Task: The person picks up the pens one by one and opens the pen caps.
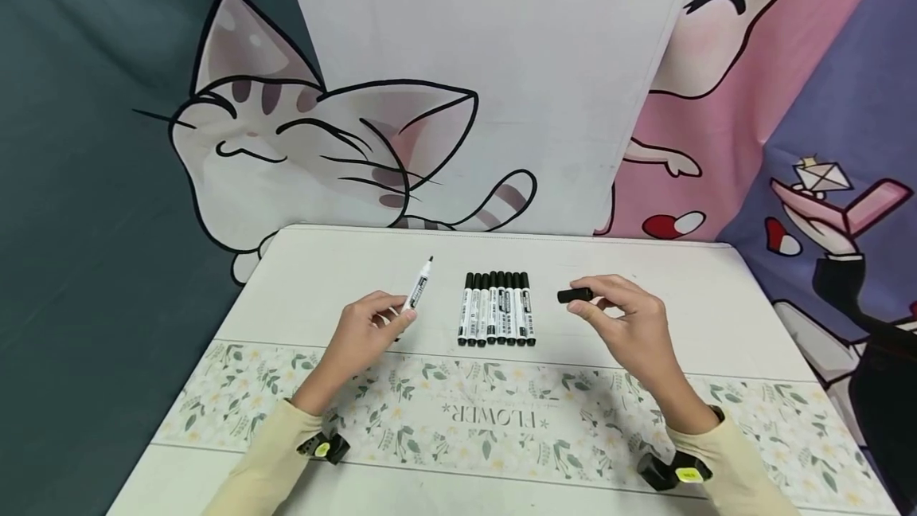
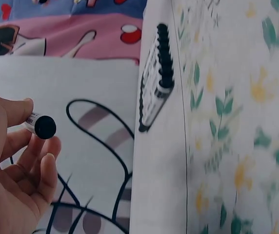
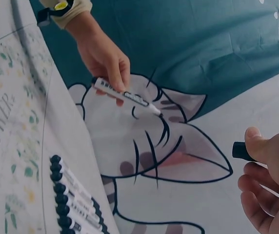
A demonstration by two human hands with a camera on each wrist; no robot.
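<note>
My left hand pinches an uncapped whiteboard marker between thumb and fingers, its dark tip pointing up and away. The same marker shows side-on in the right wrist view, and its black end faces the left wrist camera. My right hand pinches a black marker cap on the other side. Between the hands, a row of several capped whiteboard markers lies side by side on the table, black caps at the far end. Neither hand touches that row.
The white table carries a flower-printed band across its near part. Behind its far edge hangs a cloth with a cartoon cat. A dark green cloth hangs at the left. Each wrist wears a small black camera.
</note>
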